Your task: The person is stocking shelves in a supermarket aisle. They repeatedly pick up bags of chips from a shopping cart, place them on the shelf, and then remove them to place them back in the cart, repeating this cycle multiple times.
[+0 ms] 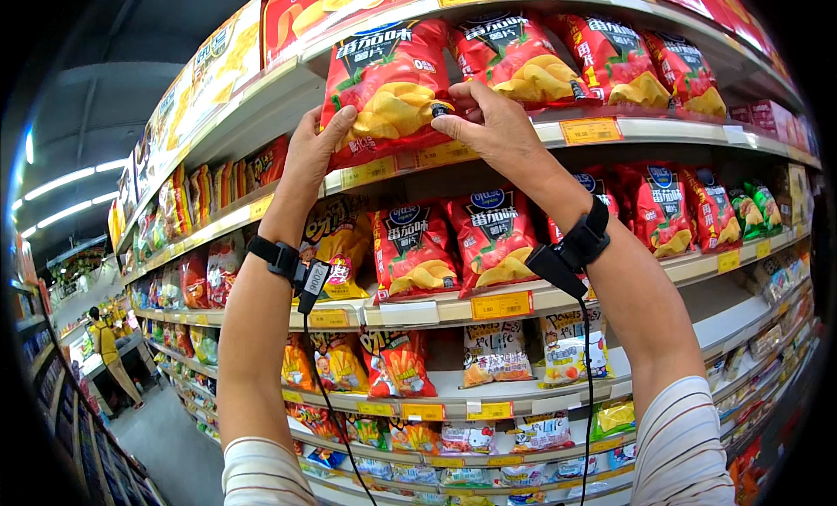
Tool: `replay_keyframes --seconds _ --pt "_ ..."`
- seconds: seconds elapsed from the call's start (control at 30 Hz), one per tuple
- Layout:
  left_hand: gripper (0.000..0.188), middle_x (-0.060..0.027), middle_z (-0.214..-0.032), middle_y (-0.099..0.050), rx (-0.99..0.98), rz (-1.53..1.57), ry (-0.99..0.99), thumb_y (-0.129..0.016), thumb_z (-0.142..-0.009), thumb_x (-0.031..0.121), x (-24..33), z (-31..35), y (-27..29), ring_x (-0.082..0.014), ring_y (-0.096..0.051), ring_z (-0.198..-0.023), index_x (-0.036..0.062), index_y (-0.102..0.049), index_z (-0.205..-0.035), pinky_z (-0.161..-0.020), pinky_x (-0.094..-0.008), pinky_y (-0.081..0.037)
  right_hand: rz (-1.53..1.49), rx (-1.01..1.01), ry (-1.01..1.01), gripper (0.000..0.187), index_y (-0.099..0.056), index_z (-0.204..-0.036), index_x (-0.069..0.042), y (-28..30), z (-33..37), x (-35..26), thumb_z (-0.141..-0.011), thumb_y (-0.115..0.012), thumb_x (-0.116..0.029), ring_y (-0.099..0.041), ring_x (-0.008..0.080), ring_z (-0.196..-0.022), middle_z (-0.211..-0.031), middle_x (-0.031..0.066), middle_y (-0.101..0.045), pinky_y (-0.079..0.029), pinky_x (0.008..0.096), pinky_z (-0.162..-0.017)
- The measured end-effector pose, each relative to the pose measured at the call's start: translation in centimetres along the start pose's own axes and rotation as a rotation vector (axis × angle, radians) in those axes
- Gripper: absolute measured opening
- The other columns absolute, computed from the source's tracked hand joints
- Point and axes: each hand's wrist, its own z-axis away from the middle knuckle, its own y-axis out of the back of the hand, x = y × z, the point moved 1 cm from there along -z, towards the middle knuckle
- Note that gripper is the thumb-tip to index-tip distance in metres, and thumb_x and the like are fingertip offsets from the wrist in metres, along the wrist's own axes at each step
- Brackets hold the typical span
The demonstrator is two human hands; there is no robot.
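Note:
A red bag of potato chips (pixel 388 79), with tomatoes and yellow chips pictured on it, stands at the front of an upper shelf and leans slightly. My left hand (pixel 314 149) grips its lower left edge, the thumb on the front and the fingers mostly hidden behind. At its right edge my right hand (pixel 499 127) is closed, thumb and fingers pinching the bag's side. Similar red chip bags (pixel 523 61) stand to its right on the same shelf. More red chip bags (pixel 493 236) fill the shelf below, beside a yellow snack bag (pixel 336 253).
Price tags (pixel 501 305) line the shelf edges. Lower shelves hold smaller snack bags (pixel 397 364); boxes (pixel 331 13) stand on the top shelf. A black cable (pixel 586 375) hangs from each wrist strap. Down the aisle at left, a person in yellow (pixel 106 345) stands near another shelf (pixel 65 401).

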Motion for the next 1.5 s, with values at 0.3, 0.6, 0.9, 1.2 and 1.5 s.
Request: replay_keyframes --seconds 0.3,0.6,0.9,1.2,1.5 --pt "0.071 -0.0108 -0.119 -0.063 0.099 -0.145 -0.192 -0.071 -0.093 0.050 -3.0 -2.6 0.0 -0.0129 -0.061 -0.104 -0.0047 -0.051 -0.135 -0.090 -0.0269 -0.049 0.160 0.113 0.147 0.036 -0.059 -0.103 0.001 -1.5 -1.3 1.4 -0.086 -0.075 -0.025 -0.066 0.0348 -0.091 -0.097 0.0197 -0.068 -0.051 0.0427 -0.080" --pt "0.075 -0.0187 -0.134 -0.054 0.171 -0.195 -0.391 -0.072 -0.094 0.040 -3.9 -2.1 -0.4 -0.0212 -0.059 -0.115 0.0055 -0.037 -0.151 -0.096 -0.0333 -0.052 0.297 0.111 0.266 0.027 -0.056 -0.100 -0.002 -2.2 -1.4 2.2 -0.086 -0.072 -0.018 -0.063 0.0370 -0.095 -0.095 0.0173 -0.065 -0.050 0.0450 -0.081" --pt "0.061 -0.0179 -0.139 -0.053 0.125 -0.285 -0.542 -0.065 -0.100 0.032 -5.9 -3.2 -0.1 -0.0214 -0.054 -0.125 0.0063 -0.040 -0.149 -0.100 -0.0333 -0.049 0.455 0.142 0.285 0.021 -0.059 -0.099 -0.007 -2.5 -1.9 3.0 -0.085 -0.070 -0.016 -0.063 0.0373 -0.093 -0.094 0.0150 -0.062 -0.051 0.0474 -0.080" --pt "0.061 -0.0163 -0.133 -0.058 0.175 -0.420 -0.561 -0.068 -0.098 0.030 -6.4 -3.5 -0.4 -0.0226 -0.054 -0.123 0.0058 -0.043 -0.148 -0.102 -0.0348 -0.047 0.775 0.208 0.363 0.019 -0.066 -0.100 -0.011 -3.1 -1.7 2.1 -0.082 -0.072 -0.015 -0.065 0.0325 -0.090 -0.089 0.0115 -0.061 -0.053 0.0447 -0.078" --pt "0.055 -0.0198 -0.128 -0.058 0.265 -0.649 -0.669 -0.070 -0.095 0.030 -6.5 -3.9 -0.4 -0.0363 -0.057 -0.118 0.0100 -0.050 -0.142 -0.097 -0.0411 -0.048 0.838 0.163 0.372 0.013 -0.068 -0.099 -0.013 -3.6 -2.1 3.3 -0.087 -0.067 -0.018 -0.067 0.0325 -0.086 -0.087 0.0093 -0.064 -0.055 0.0445 -0.074"
